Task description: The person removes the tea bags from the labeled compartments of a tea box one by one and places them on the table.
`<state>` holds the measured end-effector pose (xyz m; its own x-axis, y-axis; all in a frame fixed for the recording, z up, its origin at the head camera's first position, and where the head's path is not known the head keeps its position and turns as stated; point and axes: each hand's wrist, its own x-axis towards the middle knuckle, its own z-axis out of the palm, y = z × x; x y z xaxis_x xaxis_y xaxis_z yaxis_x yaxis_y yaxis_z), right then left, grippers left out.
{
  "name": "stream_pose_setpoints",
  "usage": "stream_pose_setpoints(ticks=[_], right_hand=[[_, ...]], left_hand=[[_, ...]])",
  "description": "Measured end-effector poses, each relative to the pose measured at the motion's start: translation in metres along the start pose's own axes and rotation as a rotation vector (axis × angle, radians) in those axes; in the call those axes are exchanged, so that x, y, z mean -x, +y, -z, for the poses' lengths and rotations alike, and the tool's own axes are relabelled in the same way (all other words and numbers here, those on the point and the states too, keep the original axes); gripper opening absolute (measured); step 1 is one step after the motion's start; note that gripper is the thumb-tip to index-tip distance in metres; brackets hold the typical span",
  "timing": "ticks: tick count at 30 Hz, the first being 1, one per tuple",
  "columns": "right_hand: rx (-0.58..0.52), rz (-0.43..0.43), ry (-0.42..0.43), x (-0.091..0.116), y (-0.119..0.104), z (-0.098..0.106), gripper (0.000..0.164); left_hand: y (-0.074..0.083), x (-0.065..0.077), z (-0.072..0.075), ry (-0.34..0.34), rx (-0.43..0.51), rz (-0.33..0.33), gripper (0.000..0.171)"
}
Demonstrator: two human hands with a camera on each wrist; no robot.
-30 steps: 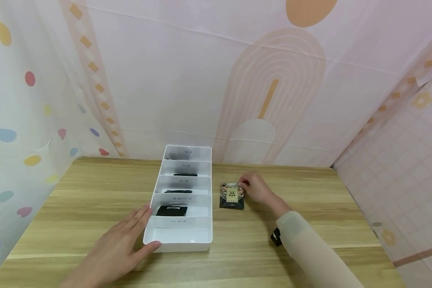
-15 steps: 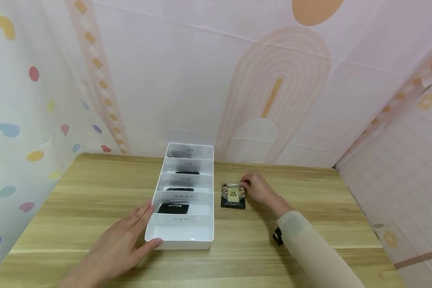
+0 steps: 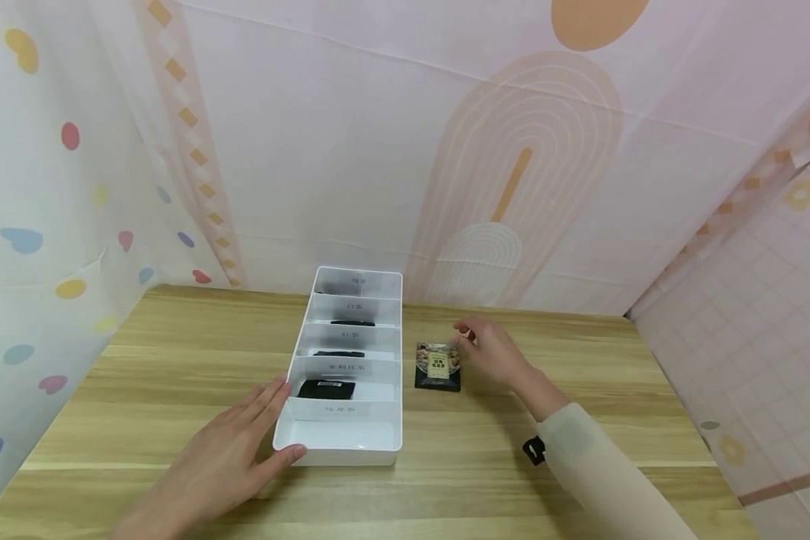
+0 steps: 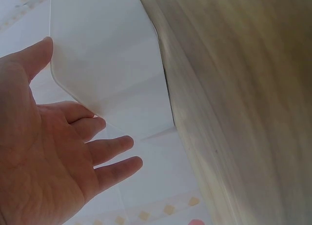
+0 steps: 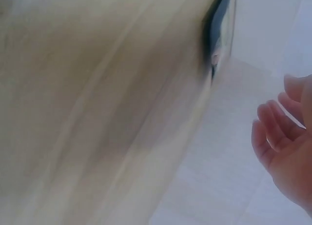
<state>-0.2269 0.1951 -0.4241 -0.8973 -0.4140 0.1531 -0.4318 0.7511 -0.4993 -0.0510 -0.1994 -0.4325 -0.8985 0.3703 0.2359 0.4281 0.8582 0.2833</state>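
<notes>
A white box [image 3: 337,457] with a row of labelled compartments stands on the table. My left hand [image 3: 236,450] lies along its left wall, fingers extended and thumb on the near rim. In the left wrist view, that hand [image 4: 53,152] shows thumb and fingertips at the box's rim [image 4: 112,54]. Right of the box lies a flat black tea sachet [image 3: 437,367] with a printed label. My right hand [image 3: 496,352] hovers by its upper right corner, fingers loosely bent. In the right wrist view, the hand [image 5: 287,142] holds nothing, and the sachet [image 5: 217,32] lies apart from it.
Dark sachets [image 3: 326,389] lie in several of the box's farther compartments; the nearest compartment [image 3: 337,433] shows its bare white bottom. A small black object [image 3: 533,450] shows beside the right sleeve [image 3: 601,465]. Patterned curtain [image 3: 351,150] hangs behind the table [image 3: 196,360].
My right hand's fingers have loosened and come away from the sachet's corner, and the forearm has shifted slightly right. The left hand keeps its place on the box. The view has tilted a little.
</notes>
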Motion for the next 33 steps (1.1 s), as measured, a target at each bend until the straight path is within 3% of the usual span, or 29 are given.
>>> stream_pose_setpoints(ticks=[6,15,25,33], right_hand=[[-0.004,0.033,0.073,0.008,-0.010,0.006,0.032],[0.030,0.152,0.138,0.019,-0.029,0.011,0.037],[0.075,0.257,0.133,0.028,-0.055,0.005,0.048],[0.114,0.307,0.117,0.031,-0.071,-0.003,0.059]], left_hand=[[0.000,-0.001,0.000,-0.004,-0.001,0.000,0.087],[0.000,0.000,-0.001,0.018,-0.009,-0.010,0.086],[-0.002,0.003,-0.003,0.052,-0.031,-0.025,0.085],[-0.002,0.000,-0.002,0.039,-0.021,-0.022,0.085]])
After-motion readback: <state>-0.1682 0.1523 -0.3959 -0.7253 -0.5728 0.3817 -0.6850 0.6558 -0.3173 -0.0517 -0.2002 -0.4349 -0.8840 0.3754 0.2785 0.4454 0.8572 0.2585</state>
